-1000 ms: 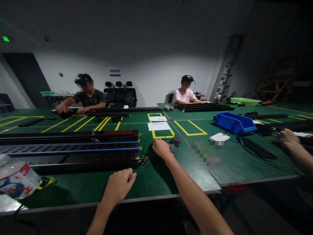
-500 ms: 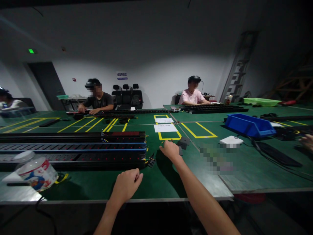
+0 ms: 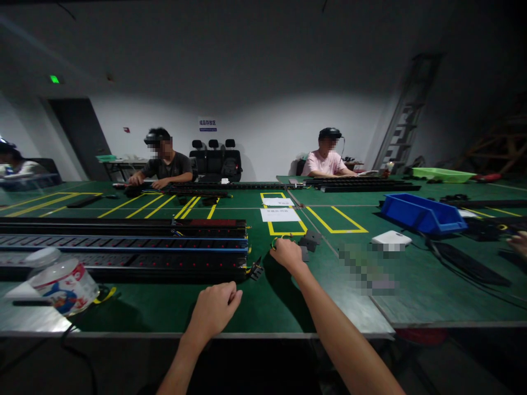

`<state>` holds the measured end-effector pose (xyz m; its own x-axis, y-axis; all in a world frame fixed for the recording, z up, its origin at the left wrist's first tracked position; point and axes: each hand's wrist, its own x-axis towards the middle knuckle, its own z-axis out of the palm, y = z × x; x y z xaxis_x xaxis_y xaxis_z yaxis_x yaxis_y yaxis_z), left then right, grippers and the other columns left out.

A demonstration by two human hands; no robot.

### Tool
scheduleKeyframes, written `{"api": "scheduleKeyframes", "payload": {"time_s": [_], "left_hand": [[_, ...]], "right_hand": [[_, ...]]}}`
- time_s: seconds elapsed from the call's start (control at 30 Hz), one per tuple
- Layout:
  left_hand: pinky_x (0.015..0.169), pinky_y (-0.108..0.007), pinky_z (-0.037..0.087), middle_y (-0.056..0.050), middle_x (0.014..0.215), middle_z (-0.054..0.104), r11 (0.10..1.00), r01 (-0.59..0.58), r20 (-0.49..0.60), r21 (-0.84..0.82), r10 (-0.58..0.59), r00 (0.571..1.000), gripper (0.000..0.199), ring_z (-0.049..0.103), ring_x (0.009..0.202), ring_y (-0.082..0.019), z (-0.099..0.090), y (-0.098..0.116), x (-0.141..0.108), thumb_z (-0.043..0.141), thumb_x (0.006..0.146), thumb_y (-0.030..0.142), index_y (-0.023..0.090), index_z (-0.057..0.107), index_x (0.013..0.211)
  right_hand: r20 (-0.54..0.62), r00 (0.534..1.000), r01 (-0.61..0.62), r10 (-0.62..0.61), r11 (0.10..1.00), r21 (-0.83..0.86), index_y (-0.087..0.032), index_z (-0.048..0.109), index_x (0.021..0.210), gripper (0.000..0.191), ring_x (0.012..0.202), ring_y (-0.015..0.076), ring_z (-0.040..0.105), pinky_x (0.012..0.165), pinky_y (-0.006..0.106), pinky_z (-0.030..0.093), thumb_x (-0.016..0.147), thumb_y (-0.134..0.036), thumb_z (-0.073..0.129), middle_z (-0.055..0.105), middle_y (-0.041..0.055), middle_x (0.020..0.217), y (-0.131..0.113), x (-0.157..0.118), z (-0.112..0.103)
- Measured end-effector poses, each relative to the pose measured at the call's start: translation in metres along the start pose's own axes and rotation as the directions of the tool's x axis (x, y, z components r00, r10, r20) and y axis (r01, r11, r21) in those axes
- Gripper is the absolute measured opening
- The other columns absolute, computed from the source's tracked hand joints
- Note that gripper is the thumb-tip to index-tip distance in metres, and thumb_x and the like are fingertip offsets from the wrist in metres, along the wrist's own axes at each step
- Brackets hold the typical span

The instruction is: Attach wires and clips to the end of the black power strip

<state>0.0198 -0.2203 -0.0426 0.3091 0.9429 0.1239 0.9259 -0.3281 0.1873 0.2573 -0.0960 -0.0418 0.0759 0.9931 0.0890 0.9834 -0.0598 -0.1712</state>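
Note:
My left hand lies near the front edge of the green table, curled into a loose fist with nothing seen in it. Farther forward, my right hand is closed, its fingertips hidden beneath it. A thin yellow-green wire curves out beside those fingers; whether they grip it is unclear. Dark grey blocks lie just right of the right hand. Left of both hands are long black strips with red dots and a blue edge. A small black connector sits at their near end.
A clear plastic jar stands at left front. White paper labels and yellow tape outlines lie ahead. To the right are a white box, a blue bin and cables. Two co-workers sit across the table; another person is at far left.
The view has shifted slightly. Both my hands keep nearly the same place and pose, and slightly more of the yellow-green wire shows by the right hand.

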Motion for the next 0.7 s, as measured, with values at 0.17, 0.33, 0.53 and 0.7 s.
{"api": "scheduleKeyframes", "payload": {"time_s": [0.17,0.33,0.53,0.7], "left_hand": [[0.059,-0.029,0.022,0.0,0.074,0.065,1.0,0.0,-0.006,0.001,0.0,1.0,0.031,0.059,0.068,-0.015,0.001,0.0,0.0,0.042,0.098,0.036,0.021,0.052,0.073],[0.059,-0.028,0.023,0.0,0.075,0.066,1.0,0.002,0.0,0.003,-0.002,1.0,0.03,0.06,0.068,-0.015,0.001,0.0,0.0,0.042,0.098,0.035,0.021,0.052,0.074],[0.06,-0.027,0.026,-0.001,0.077,0.067,1.0,0.006,0.005,-0.013,-0.006,1.0,0.031,0.06,0.07,-0.015,-0.001,0.001,0.0,0.041,0.099,0.036,0.021,0.052,0.075],[0.062,-0.026,0.029,-0.002,0.079,0.067,1.0,0.028,0.017,-0.013,-0.028,0.999,0.03,0.061,0.072,-0.015,-0.002,0.002,-0.001,0.041,0.099,0.035,0.021,0.054,0.076]], "right_hand": [[0.012,1.0,0.011,-0.011,0.999,0.031,-0.014,0.071,0.104,0.028,0.099,0.0297,0.07,0.08,0.036,0.051,0.085,-0.022,0.052,0.072,0.0183,0.106,-0.001,0.0,0.001],[0.009,1.0,0.024,-0.025,0.997,0.072,-0.016,0.071,0.099,0.024,0.101,0.0294,0.068,0.079,0.035,0.05,0.085,-0.019,0.053,0.071,0.0171,0.108,-0.002,0.0,0.001],[-0.045,0.998,0.043,-0.034,0.974,0.224,-0.02,0.07,0.108,0.028,0.107,0.0245,0.066,0.083,0.03,0.047,0.093,-0.018,0.047,0.07,0.0109,0.116,0.003,0.006,0.002],[-0.056,0.998,0.034,-0.021,0.972,0.231,-0.02,0.066,0.122,0.033,0.112,0.025,0.063,0.086,0.03,0.046,0.096,-0.021,0.045,0.067,0.0135,0.124,0.006,0.01,0.007]]}}
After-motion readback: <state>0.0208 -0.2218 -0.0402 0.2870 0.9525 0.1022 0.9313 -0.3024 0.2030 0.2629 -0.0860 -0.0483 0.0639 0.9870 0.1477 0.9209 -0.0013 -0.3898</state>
